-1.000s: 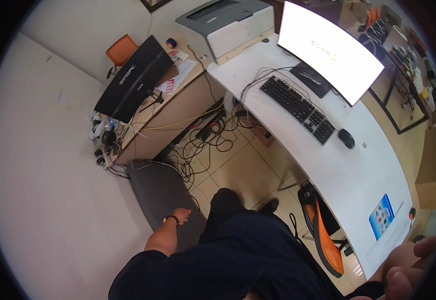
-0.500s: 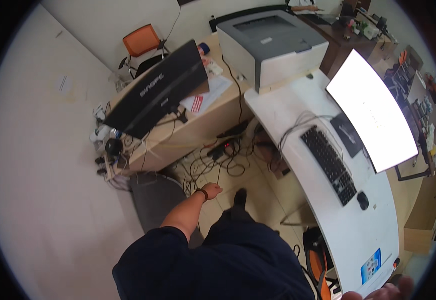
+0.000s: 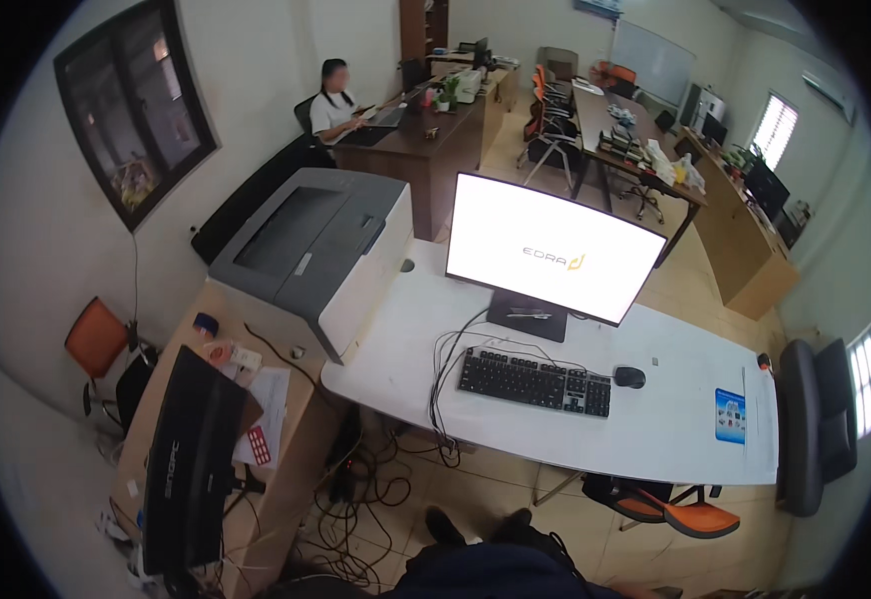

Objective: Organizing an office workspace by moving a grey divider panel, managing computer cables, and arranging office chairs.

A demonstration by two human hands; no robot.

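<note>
Neither of my hands shows in the head view; only my dark-clothed body (image 3: pixel 495 574) and shoes appear at the lower edge. In front of me stands a white desk (image 3: pixel 405 384). On it a monitor (image 3: pixel 555 245) is lit white with a logo. A black keyboard (image 3: pixel 535 382) lies before the monitor, and a black mouse (image 3: pixel 630 377) rests to the keyboard's right. Loose black cables (image 3: pixel 442 399) run by the keyboard's left end and hang over the desk's near edge. A blue printed sheet (image 3: pixel 730 415) lies near the desk's right end.
A grey and white printer (image 3: pixel 320 255) stands at the left. A dark monitor (image 3: pixel 186 464) is on the wooden desk (image 3: pixel 295 439). Tangled cables (image 3: pixel 365 519) cover floor below. An orange chair (image 3: pixel 700 519) is under the white desk. A person (image 3: pixel 335 110) sits farther back.
My view has swung up and to the right, bringing in the room beyond. My left hand and forearm, and the right fingers at the lower right, have left the picture.
</note>
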